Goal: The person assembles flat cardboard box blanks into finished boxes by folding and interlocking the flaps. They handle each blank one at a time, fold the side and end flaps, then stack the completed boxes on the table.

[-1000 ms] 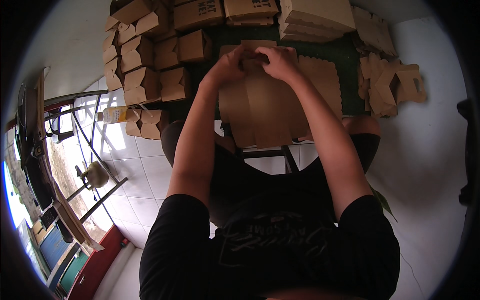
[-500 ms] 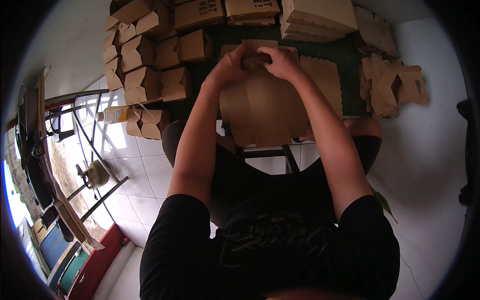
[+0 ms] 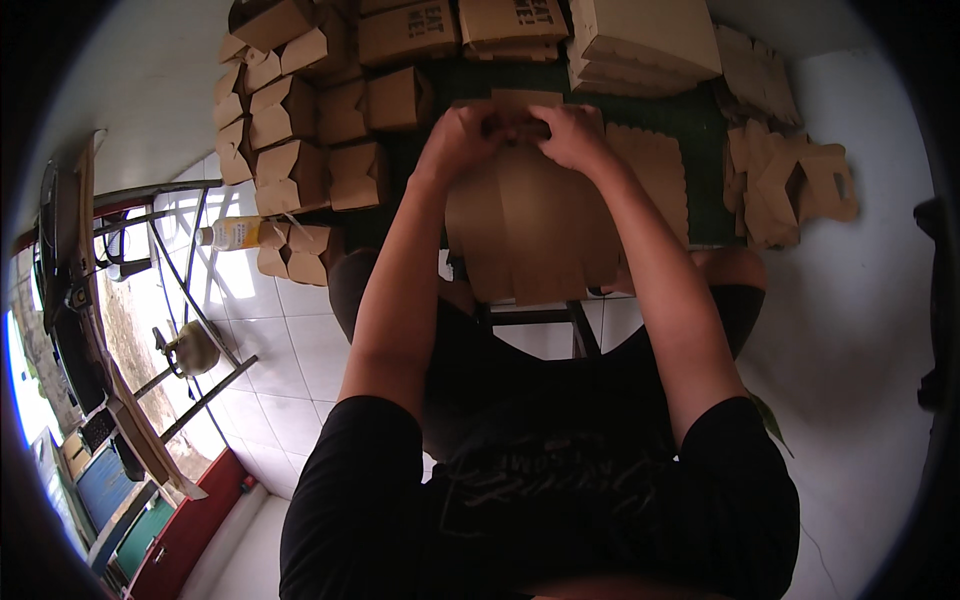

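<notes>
An unfolded brown cardboard box blank point(image 3: 535, 230) lies in front of me, its near end reaching past the table edge over my lap. At its far end, my left hand point(image 3: 466, 140) and my right hand point(image 3: 572, 136) work close together. Both have their fingers curled inward on the cardboard, gripping its far part. Shadow and the backs of the hands hide the fingertips. A narrow flap point(image 3: 526, 97) of cardboard shows just beyond the hands. To the right, partly under the blank, lies another flat sheet with a scalloped edge point(image 3: 655, 170).
Folded brown boxes point(image 3: 290, 178) are stacked on the left of the green table point(image 3: 468, 76). More boxes point(image 3: 408, 36) and a tall pile of scalloped cardboard point(image 3: 645, 45) stand at the back. Handled cardboard pieces point(image 3: 785, 185) lie right. A bottle point(image 3: 232, 233) is at the left edge.
The whole view has shifted slightly, so the table and boxes appear a little lower. Both hands stay at the blank's far end, with only small finger movement.
</notes>
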Tool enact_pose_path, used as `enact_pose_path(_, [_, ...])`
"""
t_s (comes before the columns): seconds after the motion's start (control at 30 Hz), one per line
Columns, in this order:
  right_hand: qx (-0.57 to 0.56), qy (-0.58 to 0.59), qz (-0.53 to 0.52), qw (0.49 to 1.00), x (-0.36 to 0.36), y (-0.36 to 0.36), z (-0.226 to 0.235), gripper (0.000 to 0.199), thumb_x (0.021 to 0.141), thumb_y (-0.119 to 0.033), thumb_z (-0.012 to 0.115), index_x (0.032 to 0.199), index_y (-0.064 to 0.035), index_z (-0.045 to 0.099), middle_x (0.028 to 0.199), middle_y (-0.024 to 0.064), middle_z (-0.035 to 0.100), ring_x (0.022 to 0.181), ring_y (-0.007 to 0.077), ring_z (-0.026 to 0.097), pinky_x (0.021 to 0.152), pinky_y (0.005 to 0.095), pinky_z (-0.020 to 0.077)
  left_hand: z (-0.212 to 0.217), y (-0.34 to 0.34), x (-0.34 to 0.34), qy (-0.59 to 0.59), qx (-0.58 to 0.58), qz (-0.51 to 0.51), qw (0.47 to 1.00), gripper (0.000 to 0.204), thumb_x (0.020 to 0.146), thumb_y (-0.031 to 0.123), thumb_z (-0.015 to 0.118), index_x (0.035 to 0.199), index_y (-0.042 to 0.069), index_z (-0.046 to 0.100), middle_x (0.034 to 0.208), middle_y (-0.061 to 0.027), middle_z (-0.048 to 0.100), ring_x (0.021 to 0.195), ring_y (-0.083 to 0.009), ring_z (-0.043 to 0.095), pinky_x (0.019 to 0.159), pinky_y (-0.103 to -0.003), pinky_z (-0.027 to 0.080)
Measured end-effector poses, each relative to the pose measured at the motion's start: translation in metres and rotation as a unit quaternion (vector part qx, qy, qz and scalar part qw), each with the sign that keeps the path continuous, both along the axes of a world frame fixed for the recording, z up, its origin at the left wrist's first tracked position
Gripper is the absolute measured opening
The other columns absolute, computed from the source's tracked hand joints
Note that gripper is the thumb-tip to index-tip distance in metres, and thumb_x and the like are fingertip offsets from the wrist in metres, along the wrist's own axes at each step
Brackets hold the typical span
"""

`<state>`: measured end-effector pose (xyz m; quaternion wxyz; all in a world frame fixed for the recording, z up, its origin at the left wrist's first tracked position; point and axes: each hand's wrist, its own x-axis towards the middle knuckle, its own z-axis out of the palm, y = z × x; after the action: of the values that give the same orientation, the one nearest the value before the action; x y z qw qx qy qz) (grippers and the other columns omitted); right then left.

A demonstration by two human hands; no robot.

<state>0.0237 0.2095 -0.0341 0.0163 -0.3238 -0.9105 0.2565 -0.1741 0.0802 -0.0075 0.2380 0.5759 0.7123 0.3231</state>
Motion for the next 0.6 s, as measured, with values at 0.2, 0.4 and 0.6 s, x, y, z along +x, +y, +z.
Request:
enact_pose_path(0.2, [0.019,0.001,0.006,1.000,0.002,0.000,-0.008,0.044,0.097,-0.043,0.080,0.133,-0.0186,0.078,0.110,0.0166,0.083,0.113,0.0391,0.076,0.107,0.0523,0.0459,0.000,0.002,-0.004,-0.013,-0.026,-0.004,1.000,0.016,0.091,0.018,0.079,0.105,0.014,0.085,0.102,-0.0136,0.084,0.101,-0.0374,0.080,0.090,-0.047,0.064])
enact_pose_path(0.4, [0.032,0.056,0.009,0.998,0.002,-0.009,-0.024,0.041,0.095,-0.046,0.080,0.125,-0.0178,0.080,0.104,0.0158,0.081,0.114,0.0395,0.075,0.109,0.0562,0.0429,0.006,-0.003,-0.006,-0.025,-0.082,-0.024,0.996,0.017,0.092,0.019,0.077,0.105,0.014,0.086,0.104,-0.0141,0.085,0.104,-0.0354,0.081,0.095,-0.045,0.063])
enact_pose_path(0.6, [-0.003,0.036,0.001,0.999,0.001,-0.016,-0.015,0.037,0.093,-0.045,0.081,0.118,-0.0191,0.082,0.109,0.0122,0.082,0.118,0.0341,0.075,0.112,0.0561,0.0410,0.011,-0.003,-0.008,-0.030,-0.138,-0.033,0.989,0.022,0.093,0.021,0.079,0.113,0.015,0.087,0.108,-0.0133,0.086,0.105,-0.0323,0.083,0.097,-0.043,0.063])
